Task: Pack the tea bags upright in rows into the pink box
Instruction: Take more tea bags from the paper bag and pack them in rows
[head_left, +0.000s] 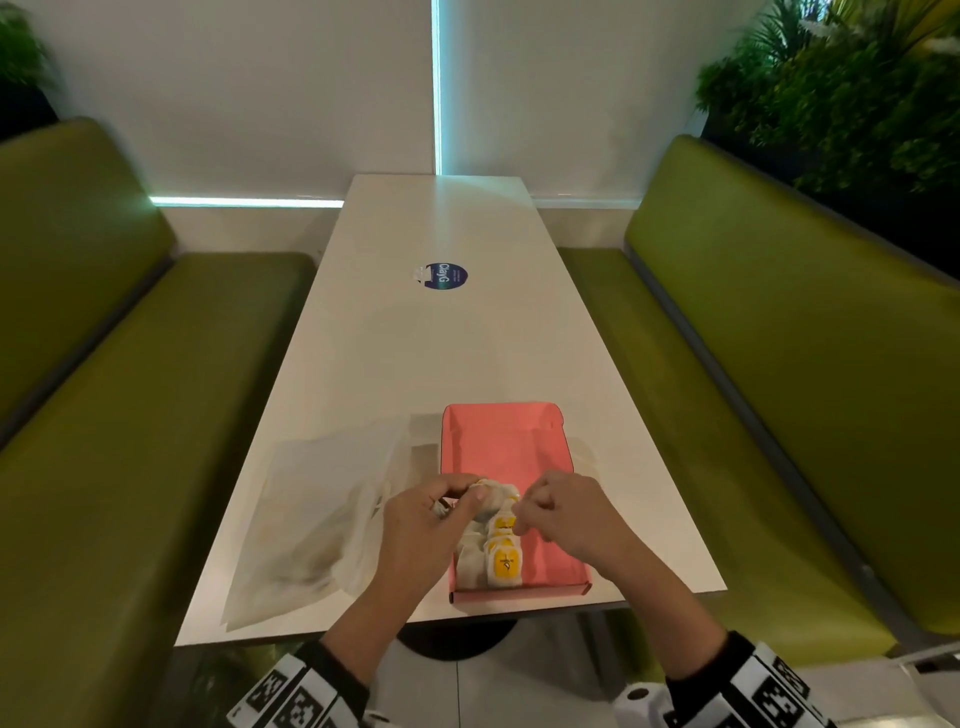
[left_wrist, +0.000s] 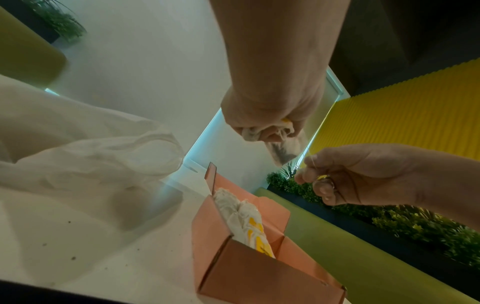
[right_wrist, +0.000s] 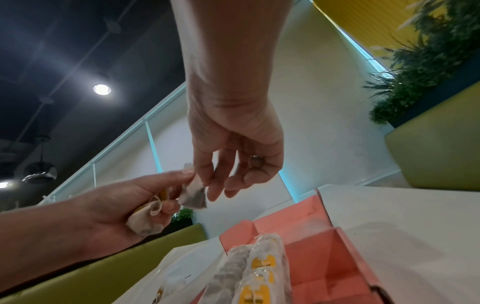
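**Both hands over the pink box, tea bags between them**

Now the left hand (head_left: 426, 514) hovers above the near left part of the pink box (head_left: 550, 566), its grip closed round a small bunch of loose tea bags (right_wrist: 145, 222); one bag (right_wrist: 193, 195) hangs out from between thumb and forefinger. The right hand (head_left: 566, 514) is just beside it, fingers curled, and the left wrist view shows its grip pinched on a thin string and a small yellow tag (left_wrist: 322, 177). Whether that string belongs to the hanging bag cannot be told.

Inside the box, packed tea bags (head_left: 493, 558) stand in rows against the left wall near the front, their yellow tags facing the person; the right side and far half show bare pink floor. The box sits on the white bench (head_left: 467, 353) close to its near edge. A crumpled translucent plastic bag (head_left: 311, 519) lies on the bench just left of the box. Farther along the bench is a round blue sticker (head_left: 445, 276).
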